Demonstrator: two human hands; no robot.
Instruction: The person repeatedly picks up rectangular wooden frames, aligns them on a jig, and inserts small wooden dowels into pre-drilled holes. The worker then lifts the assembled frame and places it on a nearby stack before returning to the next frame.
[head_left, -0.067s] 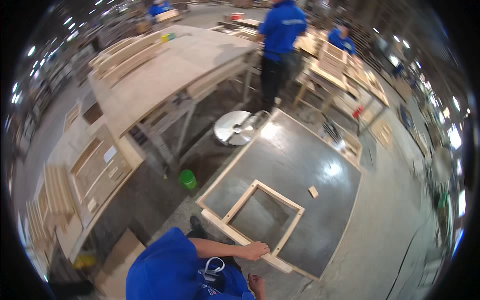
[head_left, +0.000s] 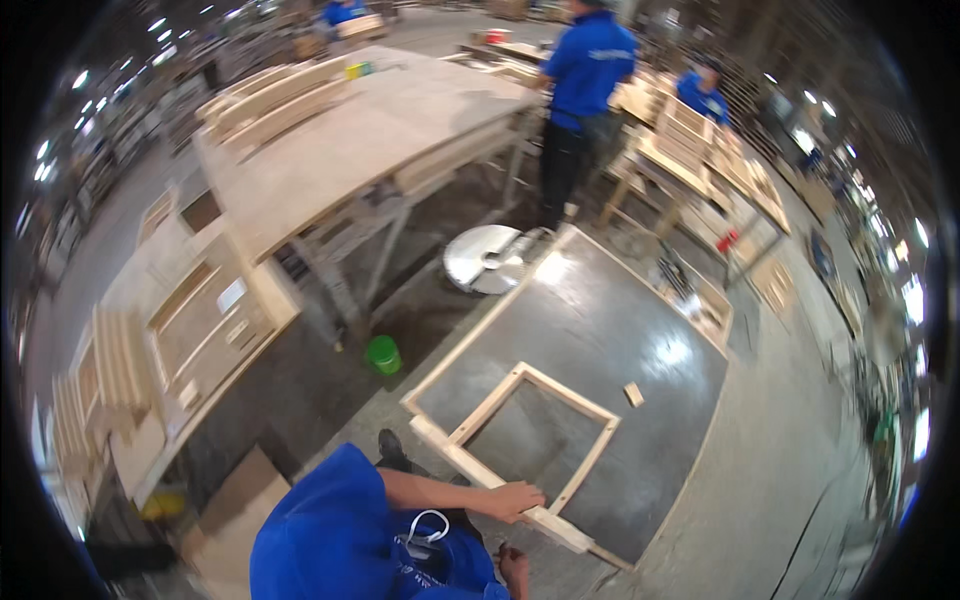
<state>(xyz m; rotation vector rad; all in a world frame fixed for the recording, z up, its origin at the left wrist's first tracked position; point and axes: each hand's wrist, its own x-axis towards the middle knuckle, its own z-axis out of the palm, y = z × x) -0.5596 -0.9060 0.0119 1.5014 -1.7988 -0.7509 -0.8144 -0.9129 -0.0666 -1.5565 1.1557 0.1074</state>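
Observation:
A pale wooden frame [head_left: 520,372] lies on the dark-topped workbench [head_left: 640,340], and a thicker, longer wooden rail [head_left: 455,456] runs along its near side. My left hand [head_left: 513,500] is closed over this rail near its right end, with the fingers wrapped on the wood. Lower down, close to my body and off the bench edge, my right hand [head_left: 514,572] has its fingers curled. Whatever it may hold is too small and blurred to make out. A small wooden block [head_left: 633,394] rests on the bench to the right of the frame.
On the left stand a large table [head_left: 400,110] with wooden rails and a lower table with stacked wood pieces [head_left: 125,360]. A green bucket [head_left: 383,355] and a round metal disc [head_left: 484,258] are beside the bench. A co-worker in blue [head_left: 590,65] stands beyond it.
The whole view has shifted slightly, so the bench and tables sit a little further right. My left hand stays on the rail, and the frame keeps its place on the bench.

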